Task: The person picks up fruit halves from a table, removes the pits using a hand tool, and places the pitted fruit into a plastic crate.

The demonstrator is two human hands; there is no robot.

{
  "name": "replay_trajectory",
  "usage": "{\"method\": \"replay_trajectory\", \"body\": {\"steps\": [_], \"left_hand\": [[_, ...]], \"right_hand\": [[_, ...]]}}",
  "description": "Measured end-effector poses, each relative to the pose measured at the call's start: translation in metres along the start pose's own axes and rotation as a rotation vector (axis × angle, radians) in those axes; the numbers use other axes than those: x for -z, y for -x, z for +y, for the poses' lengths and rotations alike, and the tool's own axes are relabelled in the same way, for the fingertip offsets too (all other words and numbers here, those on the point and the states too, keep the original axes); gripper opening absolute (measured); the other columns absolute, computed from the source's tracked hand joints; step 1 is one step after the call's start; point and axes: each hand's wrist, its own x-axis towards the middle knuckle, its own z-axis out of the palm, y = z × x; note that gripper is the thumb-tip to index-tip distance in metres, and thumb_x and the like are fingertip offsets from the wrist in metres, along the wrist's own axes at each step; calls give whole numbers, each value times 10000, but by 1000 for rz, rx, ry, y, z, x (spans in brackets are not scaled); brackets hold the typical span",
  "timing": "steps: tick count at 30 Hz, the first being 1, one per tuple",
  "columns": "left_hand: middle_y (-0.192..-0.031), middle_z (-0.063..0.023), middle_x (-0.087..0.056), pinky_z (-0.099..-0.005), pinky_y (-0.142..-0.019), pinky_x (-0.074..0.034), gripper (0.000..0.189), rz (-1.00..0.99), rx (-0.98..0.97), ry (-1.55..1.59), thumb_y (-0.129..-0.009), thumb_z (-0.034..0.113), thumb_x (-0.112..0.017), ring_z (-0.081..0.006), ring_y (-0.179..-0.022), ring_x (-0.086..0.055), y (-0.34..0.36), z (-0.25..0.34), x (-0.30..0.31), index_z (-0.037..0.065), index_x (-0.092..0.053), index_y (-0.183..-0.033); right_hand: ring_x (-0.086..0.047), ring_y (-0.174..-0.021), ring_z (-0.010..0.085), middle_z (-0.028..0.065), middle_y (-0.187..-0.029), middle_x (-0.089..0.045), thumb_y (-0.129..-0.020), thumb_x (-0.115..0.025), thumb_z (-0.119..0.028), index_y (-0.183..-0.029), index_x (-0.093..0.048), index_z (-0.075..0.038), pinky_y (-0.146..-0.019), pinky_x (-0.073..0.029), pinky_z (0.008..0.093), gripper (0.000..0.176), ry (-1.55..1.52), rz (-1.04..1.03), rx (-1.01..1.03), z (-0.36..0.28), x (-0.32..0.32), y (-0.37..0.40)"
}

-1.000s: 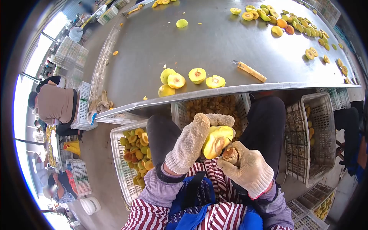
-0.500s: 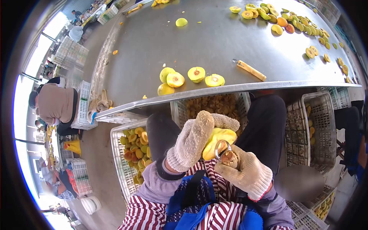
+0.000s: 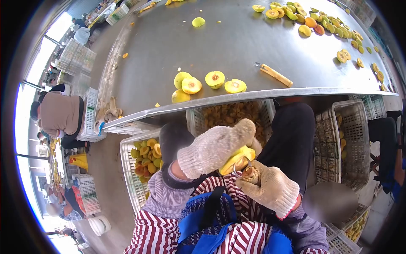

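My left hand [image 3: 213, 146], in a knitted work glove, grips a yellow peach half [image 3: 237, 160] over my lap. My right hand [image 3: 270, 188], also gloved, holds a pitting tool [image 3: 249, 171] with a metal loop set against the fruit's cut face. Both hands sit close together above my striped sleeves and blue apron. On the steel table [image 3: 237, 46] ahead lie several halved peaches [image 3: 205, 82] near the front edge.
A wooden-handled tool [image 3: 275, 74] lies on the table. More peach halves [image 3: 321, 25] line the far right. Crates stand below: one with pits [image 3: 230, 114], one with peach pieces [image 3: 146, 158], a mostly bare one [image 3: 344, 148]. A person [image 3: 59, 114] crouches at left.
My left hand has rotated flatter over the peach half and lowered a little. The right hand with the tool has stayed against the fruit.
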Motion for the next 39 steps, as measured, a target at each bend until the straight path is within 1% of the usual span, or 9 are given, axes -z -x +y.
{"method": "replay_trajectory", "body": {"steps": [4,6,12,14,18,22,28,31,39], "left_hand": [[-1213,-207,-662,-352,-1028,-482,925,216,-507,187,-945,768,-414,-238,-1139,-635,8,-21,-18,-34,-499,-1398],[-1399,-164,-554,-381,-1072,-460,691,272,-645,485,-942,384,-722,-249,-1259,-568,8,-34,-50,-9,-465,-1449],[-1311,-185,-606,-356,-949,-535,725,662,-596,225,-956,539,-648,-208,-1066,-660,8,-32,-61,2,-492,-1418],[-1223,-175,-656,-342,-876,-559,544,442,-280,268,-1001,442,-623,-207,-952,-686,13,-4,-45,-11,-593,-1301],[-1077,-150,-709,-322,-780,-567,352,578,-610,-88,-982,256,-676,-184,-903,-693,5,-9,-51,-29,-657,-1188],[-1106,-204,-700,-342,-776,-581,278,514,-396,-415,-940,151,-707,-248,-889,-719,1,15,-46,-19,-673,-1157],[-1138,-214,-696,-376,-793,-568,379,573,-978,-700,-973,305,-658,-285,-950,-710,-4,4,-42,-33,-680,-1145],[-1133,-126,-683,-289,-781,-533,287,103,-347,450,-972,181,-674,-156,-928,-670,-4,7,-38,-27,-685,-1169],[-1066,-150,-691,-284,-733,-560,451,181,-526,646,-967,354,-680,-209,-872,-703,-10,-10,-62,-18,-658,-1220]], "right_hand": [[-608,-613,111,23,-727,-662,-908,-737,-286,-1158,-645,-21,-611,-506,303,375,-442,-49,-176,-8,16,-5],[-711,-727,232,141,-824,-707,-924,-733,-302,-1116,-657,-40,-673,-545,337,334,-412,-47,-177,-6,16,-5],[-551,-602,68,16,-723,-633,-962,-705,-305,-1032,-627,-17,-548,-451,254,307,-869,-229,-351,1,-8,-7],[-496,-531,45,-30,-680,-573,-979,-682,-300,-973,-612,-40,-479,-389,220,270,-974,-251,-389,-6,-2,-4],[-466,-462,57,-26,-642,-540,-1004,-638,-300,-911,-587,-50,-414,-356,215,272,-1111,-345,-355,-4,10,-2],[-448,-445,61,-14,-616,-529,-1014,-614,-339,-860,-579,-46,-401,-335,203,332,-1290,-444,-378,10,8,-2],[-428,-425,65,-19,-571,-489,-1022,-598,-329,-836,-589,-53,-380,-304,205,333,-1418,-393,-356,3,12,7],[-409,-425,63,-11,-590,-501,-1021,-605,-325,-863,-597,-42,-383,-291,213,324,-1556,-558,-291,13,11,3],[-550,-646,95,40,-841,-618,-1011,-620,-290,-1142,-606,-3,-582,-433,223,316,-1912,-739,-140,30,-13,7]]}}
